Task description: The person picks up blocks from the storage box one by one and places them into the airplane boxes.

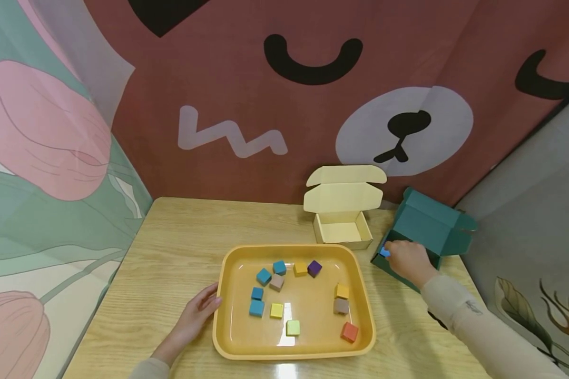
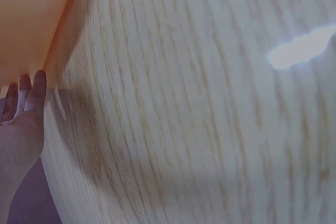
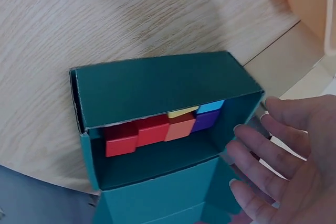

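Likely to jog the green box (image 3: 163, 90), at two o'clock from the yellow tray (image 1: 313, 305), by turning or lifting the right hand (image 1: 410, 261) carelessly so close to its wall. Liable, too, to push the light blue block (image 3: 211, 107) out of line with a stray brush of the fingers, or to clip the cream box (image 1: 343, 197), at one o'clock from the tray, on a low sweep back. Could also shift the tray by pressing too hard with the left hand (image 1: 194, 317) at nine o'clock on its wall, enough to set the loose cubes (image 1: 256, 308) sliding.

With fingers loosely spread on the right in the wrist view, pinching nothing visible; almost straight on the left, touching the tray's wall.

As for the light blue block: bright, plain, smooth, with only a strip visible past the green box's wall. Lying inside that box, near nine o'clock in the head view, apparently touching the purple block (image 3: 206, 121); impossible to tell whether stacked or side by side. Then, in line, an orange block (image 3: 180, 127) and two red blocks (image 3: 121, 140), flat-faced and glossy.
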Tool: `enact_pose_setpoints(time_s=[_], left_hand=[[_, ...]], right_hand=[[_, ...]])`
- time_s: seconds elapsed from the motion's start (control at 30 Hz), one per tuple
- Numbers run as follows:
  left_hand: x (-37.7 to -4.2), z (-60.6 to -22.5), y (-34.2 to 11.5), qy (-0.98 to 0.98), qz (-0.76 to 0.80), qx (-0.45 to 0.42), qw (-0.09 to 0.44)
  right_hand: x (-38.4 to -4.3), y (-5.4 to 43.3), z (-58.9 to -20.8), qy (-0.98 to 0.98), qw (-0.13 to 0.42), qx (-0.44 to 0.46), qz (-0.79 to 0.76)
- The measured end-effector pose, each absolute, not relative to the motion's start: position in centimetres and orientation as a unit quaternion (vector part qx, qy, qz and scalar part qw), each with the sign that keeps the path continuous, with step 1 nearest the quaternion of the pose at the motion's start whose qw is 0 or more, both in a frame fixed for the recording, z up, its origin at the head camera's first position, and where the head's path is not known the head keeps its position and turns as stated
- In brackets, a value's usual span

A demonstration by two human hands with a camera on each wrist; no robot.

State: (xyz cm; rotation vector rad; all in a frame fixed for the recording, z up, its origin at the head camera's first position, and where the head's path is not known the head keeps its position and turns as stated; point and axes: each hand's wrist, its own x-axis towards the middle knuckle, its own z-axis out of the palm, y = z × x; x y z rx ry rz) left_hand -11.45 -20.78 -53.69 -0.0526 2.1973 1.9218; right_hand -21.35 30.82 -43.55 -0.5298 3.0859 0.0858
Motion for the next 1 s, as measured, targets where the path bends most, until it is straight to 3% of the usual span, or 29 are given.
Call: enact_pose_setpoints(time_s=[0.57,1.0], left_hand=[[-11.4,-53.6,-20.8,0.751,0.652,-0.021,0.107],[-11.4,-53.6,-20.7,0.745,0.658,-0.023,0.107]], right_hand=[[-19.8,27.7,-42.7,0.950,-0.118,-0.286,0.036],[-18.9,24.2,-42.0,0.936,-0.087,-0.340,0.034]])
